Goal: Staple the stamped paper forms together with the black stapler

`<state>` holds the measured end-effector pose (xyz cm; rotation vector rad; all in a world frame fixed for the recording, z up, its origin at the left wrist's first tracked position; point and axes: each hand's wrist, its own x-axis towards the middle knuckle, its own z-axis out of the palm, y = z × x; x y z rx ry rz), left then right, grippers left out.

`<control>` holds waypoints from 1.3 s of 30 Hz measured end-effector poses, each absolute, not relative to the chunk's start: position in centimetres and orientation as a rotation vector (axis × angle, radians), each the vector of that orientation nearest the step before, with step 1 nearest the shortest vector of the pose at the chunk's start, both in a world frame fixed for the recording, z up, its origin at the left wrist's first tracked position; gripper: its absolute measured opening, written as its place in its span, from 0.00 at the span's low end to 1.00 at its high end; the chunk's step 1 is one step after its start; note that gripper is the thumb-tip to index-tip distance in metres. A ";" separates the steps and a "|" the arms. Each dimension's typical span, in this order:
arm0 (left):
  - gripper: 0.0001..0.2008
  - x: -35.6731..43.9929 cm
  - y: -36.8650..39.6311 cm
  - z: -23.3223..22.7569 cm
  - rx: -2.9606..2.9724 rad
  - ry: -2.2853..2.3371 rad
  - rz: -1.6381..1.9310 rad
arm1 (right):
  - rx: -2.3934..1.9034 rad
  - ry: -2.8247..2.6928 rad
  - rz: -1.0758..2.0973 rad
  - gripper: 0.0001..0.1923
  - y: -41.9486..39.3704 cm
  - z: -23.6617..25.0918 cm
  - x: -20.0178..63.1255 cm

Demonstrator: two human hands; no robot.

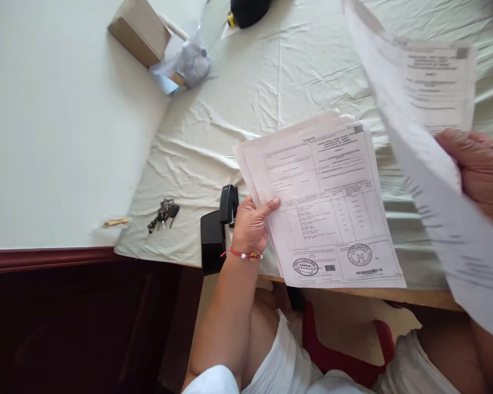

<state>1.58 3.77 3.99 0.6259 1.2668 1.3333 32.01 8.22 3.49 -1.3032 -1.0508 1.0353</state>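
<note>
My left hand [252,224] grips a stack of printed forms [328,208] by its left edge, thumb on top. The top form carries a table, two oval or round stamps and a barcode, and the stack is tilted over the table's front edge. On the right, my right hand [476,164] is closed on other printed sheets [431,164], lifted and curled, partly blurred. Its lower fingers are hidden by the paper. Just left of my left hand, a black stapler [229,203] rests by a black box-like object [212,241].
A bunch of keys [163,213] lies left on the pale tablecloth [246,126]. Against the wall stand a brown cardboard box [139,33] and a clear plastic bag [187,60] of items. A dark object [250,11] sits at the far edge. Below is a red chair [332,355].
</note>
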 end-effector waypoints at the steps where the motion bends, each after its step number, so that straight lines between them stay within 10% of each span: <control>1: 0.27 1.7 3.8 4.1 0.633 1.271 1.333 | -1.278 -0.941 1.039 0.16 8.2 3.2 32.1; 17: 0.29 3.3 4.7 3.4 0.667 1.271 1.376 | -1.444 -0.970 1.661 0.27 7.3 2.3 32.0; 25: 0.12 3.1 5.0 2.6 0.533 1.338 1.388 | -1.686 -1.240 1.310 0.17 7.1 2.4 32.1; 39: 0.17 0.1 3.7 2.1 0.558 1.400 1.259 | -1.904 -1.118 0.818 0.17 7.0 4.0 31.2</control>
